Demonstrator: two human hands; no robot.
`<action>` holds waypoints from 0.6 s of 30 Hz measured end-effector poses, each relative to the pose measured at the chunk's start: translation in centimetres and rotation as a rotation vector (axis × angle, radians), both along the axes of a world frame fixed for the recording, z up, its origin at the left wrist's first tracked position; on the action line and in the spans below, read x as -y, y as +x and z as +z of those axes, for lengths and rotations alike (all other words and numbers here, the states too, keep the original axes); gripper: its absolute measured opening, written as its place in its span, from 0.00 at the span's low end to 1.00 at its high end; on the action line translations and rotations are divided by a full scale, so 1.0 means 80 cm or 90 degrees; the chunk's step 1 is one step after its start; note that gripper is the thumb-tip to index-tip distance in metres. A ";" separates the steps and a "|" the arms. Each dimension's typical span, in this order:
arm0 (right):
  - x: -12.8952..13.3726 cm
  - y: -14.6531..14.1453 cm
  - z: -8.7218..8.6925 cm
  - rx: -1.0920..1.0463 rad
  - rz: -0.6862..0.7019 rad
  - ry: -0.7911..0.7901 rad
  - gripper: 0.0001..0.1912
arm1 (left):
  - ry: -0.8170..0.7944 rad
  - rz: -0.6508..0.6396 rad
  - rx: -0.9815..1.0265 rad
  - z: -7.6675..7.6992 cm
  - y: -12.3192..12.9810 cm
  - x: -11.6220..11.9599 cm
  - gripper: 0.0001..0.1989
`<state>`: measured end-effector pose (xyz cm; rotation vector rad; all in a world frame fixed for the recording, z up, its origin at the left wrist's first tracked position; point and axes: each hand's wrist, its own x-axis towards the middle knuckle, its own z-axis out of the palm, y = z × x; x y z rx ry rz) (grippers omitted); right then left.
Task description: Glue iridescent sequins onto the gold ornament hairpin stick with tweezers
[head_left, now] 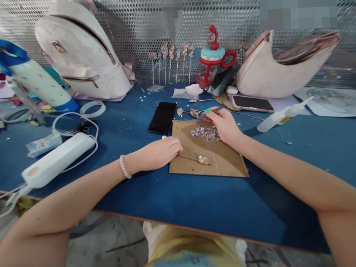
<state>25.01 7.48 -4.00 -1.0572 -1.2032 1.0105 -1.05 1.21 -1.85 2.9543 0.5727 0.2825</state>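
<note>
My left hand [164, 150] is closed round the end of a thin stick with a sparkly gold ornament [204, 160] at its tip. The ornament is over a brown cardboard sheet [226, 163], and small shiny stones cover part of it. My right hand [226, 125] pinches a slim dark tool [208, 114] that looks like tweezers; its tip is too small to make out. Right beside that hand, a pile of tiny coloured rhinestones [204, 133] lies on the cardboard. More gold flower sticks [194, 112] lie just beyond the sheet.
A black phone [163, 117] lies left of the cardboard. Glue bottles [273, 120] stand to the right. Several decorated sticks [170, 65] rise upright at the back, near a red cup [212, 55]. A white power strip [58, 159] and cables occupy the left.
</note>
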 end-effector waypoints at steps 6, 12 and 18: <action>0.002 -0.006 0.002 -0.022 0.062 -0.038 0.15 | 0.004 -0.007 0.008 -0.003 -0.002 0.000 0.13; 0.001 -0.013 0.006 0.007 0.116 -0.041 0.17 | -0.073 0.003 0.045 -0.006 0.002 -0.004 0.12; 0.005 0.007 0.012 -0.065 0.105 -0.032 0.15 | -0.064 0.011 0.033 -0.003 0.004 -0.003 0.11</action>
